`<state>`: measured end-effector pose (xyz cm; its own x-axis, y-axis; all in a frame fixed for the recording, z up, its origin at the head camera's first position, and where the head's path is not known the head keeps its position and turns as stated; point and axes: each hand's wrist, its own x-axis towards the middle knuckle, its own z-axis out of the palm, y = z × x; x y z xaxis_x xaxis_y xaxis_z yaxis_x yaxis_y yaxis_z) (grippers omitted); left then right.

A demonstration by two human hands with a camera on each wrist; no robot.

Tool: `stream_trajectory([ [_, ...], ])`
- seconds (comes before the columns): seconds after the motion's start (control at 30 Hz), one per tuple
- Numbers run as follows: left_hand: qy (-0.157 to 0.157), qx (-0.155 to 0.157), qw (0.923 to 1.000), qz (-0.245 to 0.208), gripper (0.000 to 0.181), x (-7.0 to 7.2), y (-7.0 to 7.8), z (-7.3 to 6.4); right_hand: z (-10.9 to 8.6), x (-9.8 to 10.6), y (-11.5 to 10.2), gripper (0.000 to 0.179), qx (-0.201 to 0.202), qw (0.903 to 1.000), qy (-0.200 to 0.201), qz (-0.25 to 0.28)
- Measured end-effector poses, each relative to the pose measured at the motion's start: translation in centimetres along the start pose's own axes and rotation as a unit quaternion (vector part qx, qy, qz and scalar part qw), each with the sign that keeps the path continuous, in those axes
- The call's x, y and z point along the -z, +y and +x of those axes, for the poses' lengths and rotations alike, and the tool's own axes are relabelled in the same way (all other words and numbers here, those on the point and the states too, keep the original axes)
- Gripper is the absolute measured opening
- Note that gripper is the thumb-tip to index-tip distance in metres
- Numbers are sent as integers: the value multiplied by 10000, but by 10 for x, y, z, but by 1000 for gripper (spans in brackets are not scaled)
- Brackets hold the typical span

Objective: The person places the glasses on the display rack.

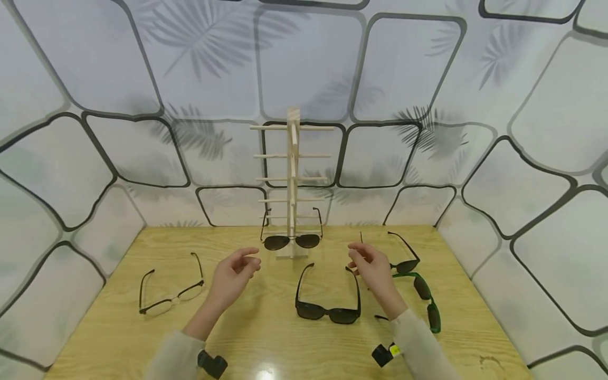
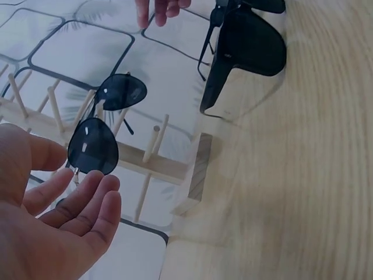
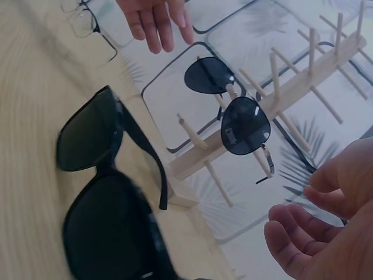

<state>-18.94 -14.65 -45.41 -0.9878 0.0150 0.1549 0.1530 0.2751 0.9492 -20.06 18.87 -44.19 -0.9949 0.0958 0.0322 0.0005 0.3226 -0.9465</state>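
Note:
Aviator sunglasses (image 1: pixel 307 241) with dark lenses hang low on a wooden peg stand (image 1: pixel 292 174), their temples pointing back past the post. My left hand (image 1: pixel 230 277) hovers to the left of them, fingers loosely bent and holding nothing; in the left wrist view its fingertips overlap the near lens, but the head view shows a gap. On the other side, my right hand (image 1: pixel 372 266) is raised above the table with relaxed fingers and nothing in them. Thick black sunglasses (image 1: pixel 311 311) lie between the forearms, lenses towards me.
Half-rim eyeglasses (image 1: pixel 157 304) lie at the left of the wooden table (image 1: pixel 266 338). At the right, partly behind my right hand and forearm, are black sunglasses (image 1: pixel 406 266) and green-framed sunglasses (image 1: pixel 433 316). The stand's upper pegs bear nothing. Patterned cloth walls (image 1: pixel 228 153) enclose the table.

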Motion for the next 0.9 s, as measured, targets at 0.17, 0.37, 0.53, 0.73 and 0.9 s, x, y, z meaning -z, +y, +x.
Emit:
stream_trajectory([
  [0.17, -404, 80, 9991, 37, 30, -6, -3, -11, -15, 2, 9, 27, -76, 9999, -59, -36],
  [0.37, -957, 22, 9954, -11, 35, -13, -8, -17, -28, 0, 15, 24, -147, 9999, 17, -35],
  [0.53, -1037, 144, 9945, 21, 36, -23, -11, -21, -35, 2, 21, 27, -148, 9998, 124, 35],
  [0.73, -1131, 231, 9933, -67, 37, -34, -16, -25, -45, 7, 30, 27, -317, 9992, 215, -83],
  [0.9, -1310, 93, 9911, -231, 41, -41, -18, -28, -51, 6, 38, 24, -351, 9991, 244, -20],
])
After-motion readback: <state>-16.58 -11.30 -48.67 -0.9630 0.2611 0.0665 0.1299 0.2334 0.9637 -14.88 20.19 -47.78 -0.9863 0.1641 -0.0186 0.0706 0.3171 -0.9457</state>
